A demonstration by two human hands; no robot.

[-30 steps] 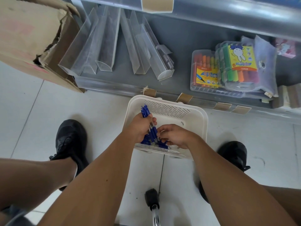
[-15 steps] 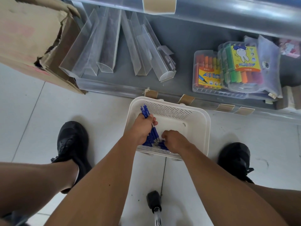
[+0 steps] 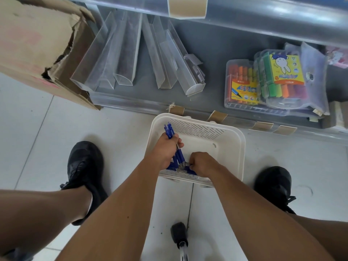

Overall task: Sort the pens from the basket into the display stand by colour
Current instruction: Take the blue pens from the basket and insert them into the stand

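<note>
Left hand (image 3: 164, 150) was clamped round a bundle of blue pens (image 3: 170, 131), caps poking up past the knuckles, tips angled down toward the near wall of the white basket (image 3: 233, 146). Right hand (image 3: 202, 163) had its fingers curled down onto the loose pens (image 3: 189, 169) lying along the basket's near edge; looked like a pinch on one or two, but the fingertips were hidden, so can't confirm how many.

Change over the last second: right hand went from hovering beside the bundle to digging lower into the near corner. Left grip and bundle barely shifted. Basket stayed put on the floor, just in front of the shelf (image 3: 216, 53).

Read: still in the gathering step, all blue so far. Only a few pens showed in the basket, rest of its floor bare, so this colour is probably nearly collected.

Clear plastic holders (image 3: 124, 59) lay on the shelf, none holding pens. Can't tell if those are the display stand. Marker packs (image 3: 263, 81) sat to their right, a torn cardboard box (image 3: 37, 44) to the left.

Risk: the bundle is fat for one hand and could splay when more are fed in.
</note>
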